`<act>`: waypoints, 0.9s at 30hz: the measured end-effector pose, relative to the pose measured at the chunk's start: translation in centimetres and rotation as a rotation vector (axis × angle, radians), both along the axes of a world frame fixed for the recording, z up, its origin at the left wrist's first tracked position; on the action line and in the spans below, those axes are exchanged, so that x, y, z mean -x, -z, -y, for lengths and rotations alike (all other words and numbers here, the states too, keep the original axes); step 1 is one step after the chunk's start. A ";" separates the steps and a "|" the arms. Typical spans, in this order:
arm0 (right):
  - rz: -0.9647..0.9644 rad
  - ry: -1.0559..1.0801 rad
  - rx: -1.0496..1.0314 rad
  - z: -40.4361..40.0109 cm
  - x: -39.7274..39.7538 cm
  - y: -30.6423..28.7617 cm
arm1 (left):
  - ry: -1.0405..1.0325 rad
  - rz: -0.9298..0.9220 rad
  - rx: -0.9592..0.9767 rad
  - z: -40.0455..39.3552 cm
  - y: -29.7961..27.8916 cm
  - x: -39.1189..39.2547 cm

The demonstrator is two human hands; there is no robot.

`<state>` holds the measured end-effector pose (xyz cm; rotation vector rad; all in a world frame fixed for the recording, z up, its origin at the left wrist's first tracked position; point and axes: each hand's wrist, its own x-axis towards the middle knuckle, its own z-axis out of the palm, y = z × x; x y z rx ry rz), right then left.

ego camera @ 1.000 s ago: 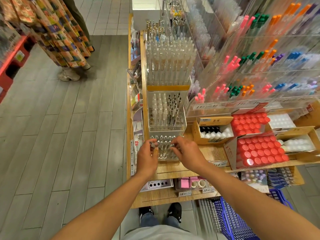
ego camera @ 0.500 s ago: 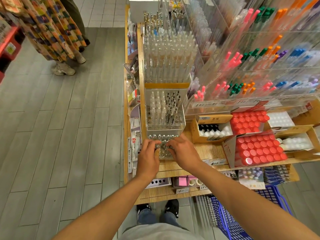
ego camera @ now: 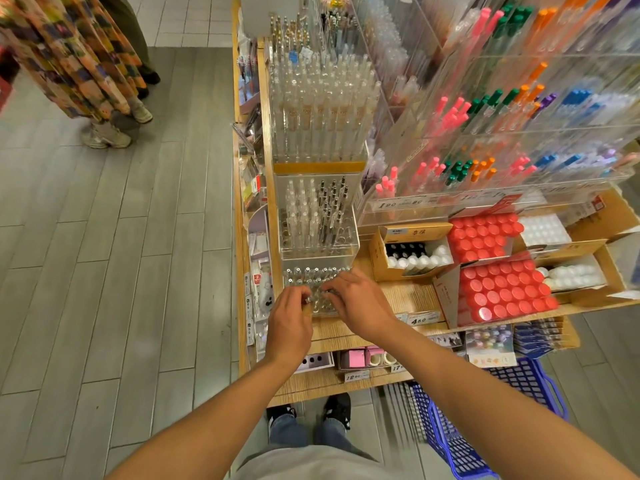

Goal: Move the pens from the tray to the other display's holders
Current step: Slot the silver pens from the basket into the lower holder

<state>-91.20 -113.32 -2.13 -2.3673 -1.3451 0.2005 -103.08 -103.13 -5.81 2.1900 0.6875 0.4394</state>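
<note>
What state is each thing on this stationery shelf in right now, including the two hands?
Clear front pen tray: on the wooden shelf, holding upright pens.
Left hand: fingers curled over the tray's left side, seemingly pinching a pen.
Right hand: fingers bent down among the pen tops; grip hidden.
Clear middle holder: partly filled, some holes free.
Brown cardboard box: flap open.
Blue plastic basket: on the floor.

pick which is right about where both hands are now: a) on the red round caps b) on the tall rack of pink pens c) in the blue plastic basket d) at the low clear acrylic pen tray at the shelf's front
d: the left hand and right hand both meet over the low clear acrylic pen tray, fingers down among its pens.
</note>
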 end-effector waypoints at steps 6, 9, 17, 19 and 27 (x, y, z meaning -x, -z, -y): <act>-0.008 0.056 -0.059 0.4 0.5 0.1 | -0.030 -0.063 0.074 0.1 1.1 -1.2; -0.053 0.100 -0.066 0.7 0.6 0.5 | -0.072 -0.075 0.109 -0.1 1.5 -1.5; -0.295 0.178 -0.141 1.4 0.2 0.4 | -0.087 -0.135 0.162 -0.4 1.3 -1.7; -0.393 0.243 -0.175 2.0 0.2 0.1 | -0.107 -0.194 0.209 -0.2 1.0 -1.5; -0.652 0.512 -0.264 5.9 0.2 -0.5 | -0.051 -0.397 0.353 -0.5 -0.1 -1.3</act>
